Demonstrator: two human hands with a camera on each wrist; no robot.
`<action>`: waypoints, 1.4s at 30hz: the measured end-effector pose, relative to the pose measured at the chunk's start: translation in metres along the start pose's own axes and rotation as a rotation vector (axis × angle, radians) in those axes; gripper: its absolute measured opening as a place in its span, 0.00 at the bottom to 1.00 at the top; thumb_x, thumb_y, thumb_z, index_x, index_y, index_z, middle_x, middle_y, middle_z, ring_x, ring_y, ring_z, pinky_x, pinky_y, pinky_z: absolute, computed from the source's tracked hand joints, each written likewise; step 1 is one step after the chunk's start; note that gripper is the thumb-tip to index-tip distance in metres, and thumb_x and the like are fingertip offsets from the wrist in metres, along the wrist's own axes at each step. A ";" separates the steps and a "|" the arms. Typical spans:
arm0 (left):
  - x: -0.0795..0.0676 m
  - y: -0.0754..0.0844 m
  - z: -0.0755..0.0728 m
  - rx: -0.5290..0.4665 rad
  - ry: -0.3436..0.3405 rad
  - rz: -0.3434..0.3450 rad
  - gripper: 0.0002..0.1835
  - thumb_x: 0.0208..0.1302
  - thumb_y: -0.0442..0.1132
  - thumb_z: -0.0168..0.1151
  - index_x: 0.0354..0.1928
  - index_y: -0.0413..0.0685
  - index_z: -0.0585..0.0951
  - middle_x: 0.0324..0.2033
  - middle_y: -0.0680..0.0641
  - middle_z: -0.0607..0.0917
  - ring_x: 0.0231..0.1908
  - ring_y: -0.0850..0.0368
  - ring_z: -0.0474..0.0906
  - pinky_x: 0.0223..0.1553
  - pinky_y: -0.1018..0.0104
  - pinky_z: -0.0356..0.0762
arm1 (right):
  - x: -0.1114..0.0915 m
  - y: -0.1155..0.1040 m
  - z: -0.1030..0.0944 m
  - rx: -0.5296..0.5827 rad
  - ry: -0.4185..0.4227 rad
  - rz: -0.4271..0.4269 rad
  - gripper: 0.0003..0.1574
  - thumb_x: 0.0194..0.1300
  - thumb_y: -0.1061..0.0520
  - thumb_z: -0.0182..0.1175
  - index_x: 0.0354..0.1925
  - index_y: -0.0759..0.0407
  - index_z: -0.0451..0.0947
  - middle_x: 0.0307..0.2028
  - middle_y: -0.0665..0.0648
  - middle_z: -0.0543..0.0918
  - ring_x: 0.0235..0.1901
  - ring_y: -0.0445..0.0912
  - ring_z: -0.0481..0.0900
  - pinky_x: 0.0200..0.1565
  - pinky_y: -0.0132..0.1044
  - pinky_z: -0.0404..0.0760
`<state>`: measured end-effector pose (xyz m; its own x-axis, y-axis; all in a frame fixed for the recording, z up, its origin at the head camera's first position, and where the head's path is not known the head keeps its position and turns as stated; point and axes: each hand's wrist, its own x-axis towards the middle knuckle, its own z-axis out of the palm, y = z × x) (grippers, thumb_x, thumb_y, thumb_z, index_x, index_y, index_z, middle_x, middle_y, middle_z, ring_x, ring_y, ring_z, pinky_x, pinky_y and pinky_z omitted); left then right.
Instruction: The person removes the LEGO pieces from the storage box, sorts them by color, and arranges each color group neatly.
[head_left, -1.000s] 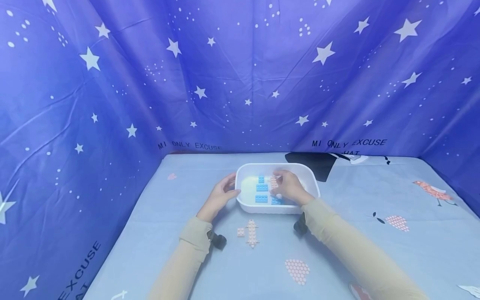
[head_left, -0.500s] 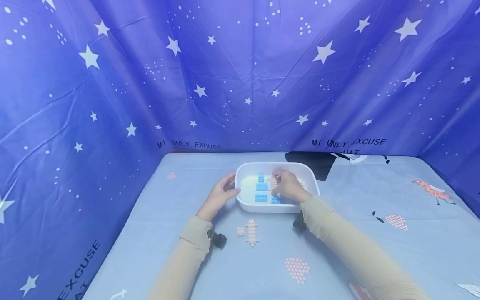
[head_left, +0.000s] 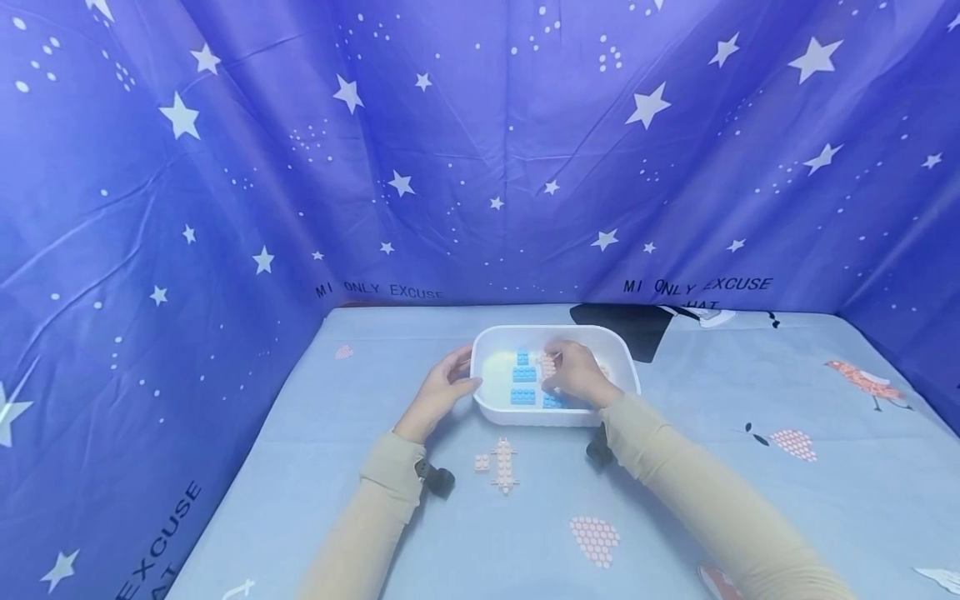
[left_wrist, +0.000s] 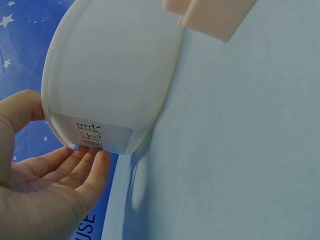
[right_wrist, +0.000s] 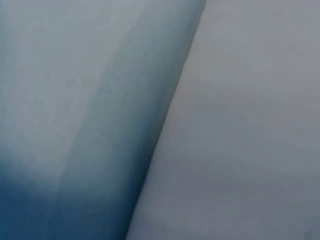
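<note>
The right hand [head_left: 579,372] reaches into the white tub [head_left: 495,416] and seems to pinch a pink brick [head_left: 548,363] between thumb and finger. Its own wrist camera does not show the fingers. Almost nothing has changed in the last second: the right hand is in the same spot, and the pink brick has not left the tub. So I think the work is waiting at this step.

The left hand [head_left: 441,393] holds the tub's left end, with the thumb by the rim and the fingers on the label [left_wrist: 95,135]. That likely keeps the tub from sliding.

Blue bricks [head_left: 523,375] lie on the tub floor, left of the pink brick. Outside, past the tub's near edge, a long pink plate [head_left: 505,467] with side pegs lies on the table [head_left: 315,483], just beside a small pink block [head_left: 482,463].
</note>
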<state>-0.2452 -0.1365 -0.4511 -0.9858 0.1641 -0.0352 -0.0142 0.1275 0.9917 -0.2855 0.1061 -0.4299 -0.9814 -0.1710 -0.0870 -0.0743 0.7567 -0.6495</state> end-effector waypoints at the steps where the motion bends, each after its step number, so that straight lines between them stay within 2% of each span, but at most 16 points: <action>1: 0.000 0.000 0.000 0.001 0.000 0.003 0.36 0.60 0.32 0.62 0.71 0.50 0.64 0.66 0.42 0.72 0.63 0.43 0.71 0.67 0.47 0.69 | 0.000 0.000 0.000 0.000 0.001 -0.008 0.45 0.45 0.65 0.73 0.62 0.70 0.70 0.53 0.67 0.79 0.50 0.56 0.77 0.59 0.50 0.76; 14: 0.001 0.000 0.001 0.005 -0.005 0.015 0.35 0.61 0.31 0.62 0.71 0.48 0.64 0.67 0.41 0.71 0.64 0.43 0.71 0.67 0.51 0.70 | 0.000 0.001 0.000 0.018 0.014 -0.031 0.43 0.44 0.64 0.73 0.60 0.70 0.72 0.50 0.65 0.78 0.47 0.55 0.75 0.58 0.50 0.75; 21: 0.001 -0.001 0.001 -0.004 -0.016 0.035 0.36 0.62 0.30 0.61 0.72 0.44 0.62 0.68 0.38 0.68 0.66 0.41 0.67 0.68 0.49 0.67 | -0.003 0.000 -0.003 0.053 0.004 -0.005 0.45 0.44 0.63 0.73 0.62 0.69 0.71 0.58 0.65 0.75 0.56 0.58 0.73 0.65 0.52 0.71; 25: 0.001 -0.001 0.001 -0.001 -0.025 0.044 0.37 0.62 0.30 0.60 0.72 0.41 0.59 0.69 0.35 0.66 0.67 0.38 0.65 0.69 0.48 0.66 | -0.003 -0.002 -0.004 0.063 0.006 0.002 0.44 0.45 0.64 0.73 0.62 0.69 0.70 0.59 0.65 0.74 0.58 0.58 0.73 0.65 0.53 0.70; 29: 0.000 0.002 0.001 0.003 -0.013 0.031 0.36 0.61 0.30 0.61 0.72 0.44 0.62 0.68 0.38 0.68 0.66 0.41 0.67 0.68 0.49 0.67 | -0.004 -0.003 -0.006 0.072 0.007 0.002 0.43 0.47 0.64 0.72 0.62 0.68 0.69 0.60 0.65 0.73 0.58 0.58 0.73 0.65 0.52 0.71; 34: 0.000 0.002 0.002 0.008 -0.003 0.025 0.36 0.60 0.30 0.62 0.71 0.47 0.64 0.67 0.40 0.70 0.66 0.43 0.69 0.68 0.52 0.68 | -0.009 -0.005 -0.008 0.091 0.009 -0.025 0.41 0.49 0.64 0.71 0.62 0.67 0.70 0.60 0.65 0.73 0.58 0.57 0.73 0.64 0.51 0.72; 42: 0.001 0.001 0.001 0.017 0.009 0.008 0.36 0.60 0.32 0.63 0.71 0.50 0.64 0.66 0.42 0.72 0.64 0.45 0.71 0.67 0.52 0.69 | -0.024 -0.009 -0.014 0.085 0.040 -0.126 0.38 0.51 0.64 0.70 0.60 0.69 0.71 0.61 0.66 0.72 0.57 0.59 0.75 0.62 0.50 0.76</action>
<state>-0.2462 -0.1348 -0.4504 -0.9874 0.1562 -0.0263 -0.0039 0.1426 0.9898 -0.2638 0.1123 -0.4120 -0.9717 -0.2346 0.0281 -0.1834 0.6742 -0.7154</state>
